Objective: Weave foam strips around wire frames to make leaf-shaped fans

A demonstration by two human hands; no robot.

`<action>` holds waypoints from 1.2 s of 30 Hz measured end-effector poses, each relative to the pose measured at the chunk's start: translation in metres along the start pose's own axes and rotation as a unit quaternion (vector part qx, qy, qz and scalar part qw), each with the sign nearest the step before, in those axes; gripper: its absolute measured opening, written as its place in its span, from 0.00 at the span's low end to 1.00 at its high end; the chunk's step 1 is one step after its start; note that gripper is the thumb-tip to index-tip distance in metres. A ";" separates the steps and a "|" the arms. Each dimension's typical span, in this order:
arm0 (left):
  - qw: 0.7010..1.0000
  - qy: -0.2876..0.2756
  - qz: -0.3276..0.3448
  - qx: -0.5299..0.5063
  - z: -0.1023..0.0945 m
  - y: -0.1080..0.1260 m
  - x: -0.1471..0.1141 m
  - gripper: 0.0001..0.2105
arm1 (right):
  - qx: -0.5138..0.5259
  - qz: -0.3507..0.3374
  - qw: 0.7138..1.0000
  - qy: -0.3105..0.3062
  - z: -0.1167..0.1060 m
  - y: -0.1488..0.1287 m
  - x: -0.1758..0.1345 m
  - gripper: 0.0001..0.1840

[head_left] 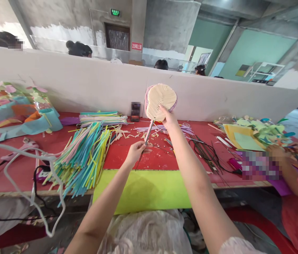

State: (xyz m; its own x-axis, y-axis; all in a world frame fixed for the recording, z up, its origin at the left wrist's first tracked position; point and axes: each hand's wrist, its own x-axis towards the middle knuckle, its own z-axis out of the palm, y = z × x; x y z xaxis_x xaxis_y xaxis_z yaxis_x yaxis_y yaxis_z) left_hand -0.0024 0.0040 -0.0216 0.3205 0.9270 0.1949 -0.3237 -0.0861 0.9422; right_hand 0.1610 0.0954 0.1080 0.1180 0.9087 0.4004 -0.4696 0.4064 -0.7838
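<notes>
Both hands hold a fan-shaped pipe-cleaner piece, raised in front of the white partition. Its rounded face is cream with slanting ridges, and a lilac edge shows around it. My right hand grips the lower right of the face, thumb pressed on the front; its other fingers are behind. Below, my left hand pinches the thin stem, which has pale wrapping on its upper part. Dark thin wire ends stick out beneath that hand.
Bundled coloured pipe cleaners lie at left, beside a white cable. Cream scraps and lilac stems litter the red table. A lime sheet covers the front edge. At right are dark wires and a co-worker's arm.
</notes>
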 end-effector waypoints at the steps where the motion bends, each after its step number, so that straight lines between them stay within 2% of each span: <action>1: 1.000 0.002 -0.001 0.002 0.000 -0.001 0.000 0.16 | -0.002 0.002 1.000 0.000 -0.001 0.001 0.001 0.21; 7: 1.000 0.021 -0.007 0.006 0.001 -0.006 0.001 0.18 | 0.005 0.001 1.000 -0.021 -0.001 0.003 0.001 0.21; 18: 0.999 0.032 0.000 0.031 0.002 -0.006 0.001 0.16 | -0.022 0.009 1.000 0.009 -0.001 0.001 -0.001 0.23; 27: 1.000 0.018 0.020 0.016 0.006 -0.002 -0.004 0.14 | -0.011 0.024 0.999 0.023 -0.007 0.006 0.002 0.22; 36: 0.997 0.044 0.059 0.030 0.009 -0.001 -0.008 0.14 | -0.015 0.027 0.999 0.023 -0.002 0.003 -0.002 0.23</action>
State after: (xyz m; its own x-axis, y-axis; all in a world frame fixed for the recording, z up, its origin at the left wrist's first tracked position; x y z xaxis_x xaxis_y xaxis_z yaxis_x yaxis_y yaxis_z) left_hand 0.0041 -0.0063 -0.0219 0.2037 0.9373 0.2827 -0.3000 -0.2151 0.9294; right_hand 0.1614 0.0951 0.1041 0.1329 0.9325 0.3359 -0.4497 0.3587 -0.8180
